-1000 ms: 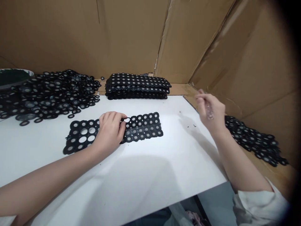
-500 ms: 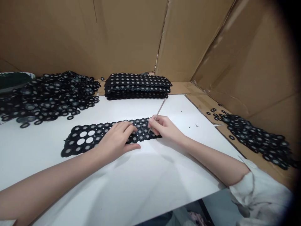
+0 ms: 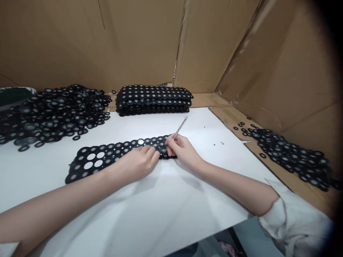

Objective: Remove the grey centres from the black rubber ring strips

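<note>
Two hands on a punched black rubber sheet

The left hand (image 3: pixel 139 162) presses flat on the sheet (image 3: pixel 107 155), mid-worktop, partly emptied; the right hand (image 3: pixel 180 150) pinches a thin pick (image 3: pixel 177 132) against it.

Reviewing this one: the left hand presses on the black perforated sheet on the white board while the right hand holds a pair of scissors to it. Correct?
Not quite. The right hand holds a thin stick-like tool, not scissors, as the head view shows. The left hand does rest on the black perforated sheet on the white board.

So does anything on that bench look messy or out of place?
Slightly. A few loose black rings lie scattered on the cardboard away from the right-hand pile, and dark specks dot the white sheet. The stack of sheets at the back sits neat.
</note>
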A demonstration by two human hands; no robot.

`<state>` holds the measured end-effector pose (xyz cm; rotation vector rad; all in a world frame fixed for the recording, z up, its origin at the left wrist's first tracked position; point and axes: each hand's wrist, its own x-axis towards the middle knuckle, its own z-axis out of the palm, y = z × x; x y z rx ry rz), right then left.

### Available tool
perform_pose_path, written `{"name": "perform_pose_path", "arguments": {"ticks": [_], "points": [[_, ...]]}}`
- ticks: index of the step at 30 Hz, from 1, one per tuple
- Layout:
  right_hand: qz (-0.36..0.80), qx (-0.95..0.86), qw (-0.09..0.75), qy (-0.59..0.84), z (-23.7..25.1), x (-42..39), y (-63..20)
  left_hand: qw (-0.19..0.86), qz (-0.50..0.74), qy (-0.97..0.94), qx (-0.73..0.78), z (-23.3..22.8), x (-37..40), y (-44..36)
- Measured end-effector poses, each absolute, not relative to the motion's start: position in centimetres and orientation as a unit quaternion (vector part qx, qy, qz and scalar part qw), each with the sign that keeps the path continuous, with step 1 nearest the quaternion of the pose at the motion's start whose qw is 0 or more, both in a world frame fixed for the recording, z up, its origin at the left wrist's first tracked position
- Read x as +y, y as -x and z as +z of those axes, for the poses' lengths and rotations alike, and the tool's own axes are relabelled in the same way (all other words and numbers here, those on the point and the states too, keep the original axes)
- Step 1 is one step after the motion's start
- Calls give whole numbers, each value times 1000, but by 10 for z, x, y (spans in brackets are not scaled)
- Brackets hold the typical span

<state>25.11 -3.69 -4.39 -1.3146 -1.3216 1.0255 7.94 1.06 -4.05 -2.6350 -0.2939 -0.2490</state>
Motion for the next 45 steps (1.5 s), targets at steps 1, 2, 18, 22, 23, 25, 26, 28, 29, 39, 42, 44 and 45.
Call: {"name": "perform_pose_path", "arguments": {"ticks": [1, 2, 18, 22, 23, 25, 26, 28, 29, 39, 42, 44, 45], "points": [[422, -537, 490, 542, -44, -37, -250, 238, -82, 964, -88, -39, 15, -81], [421, -534, 492, 544, -44, -37, -250, 229, -75, 968, -71, -36, 20, -82], [320, -612, 377, 617, -37, -36, -243, 281, -238, 911, -189, -45, 10, -97], [331, -612, 386, 606, -36, -38, -245, 267, -222, 922, -171, -45, 7, -94], [333, -613, 388, 603, -37, -39, -245, 264, -209, 928, -158, -44, 6, -92], [335, -617, 386, 598, -37, -39, -246, 255, -195, 936, -144, -42, 6, -89], [334, -619, 385, 598, -38, -40, -246, 245, -191, 940, -144, -41, 6, -86], [336, -619, 379, 600, -38, -41, -245, 222, -173, 950, -138, -38, 7, -81], [339, -618, 377, 601, -38, -41, -245, 213, -158, 955, -130, -37, 7, -79], [359, -596, 408, 591, -43, -43, -243, -20, -199, 898, -391, -31, -3, -75], [381, -550, 498, 552, -40, -46, -241, -62, -276, 880, -382, -30, -7, -73], [399, -523, 551, 513, -37, -51, -238, -17, -337, 895, -291, -33, -11, -72], [415, -521, 559, 494, -35, -55, -236, 13, -361, 902, -235, -35, -13, -72]]}}
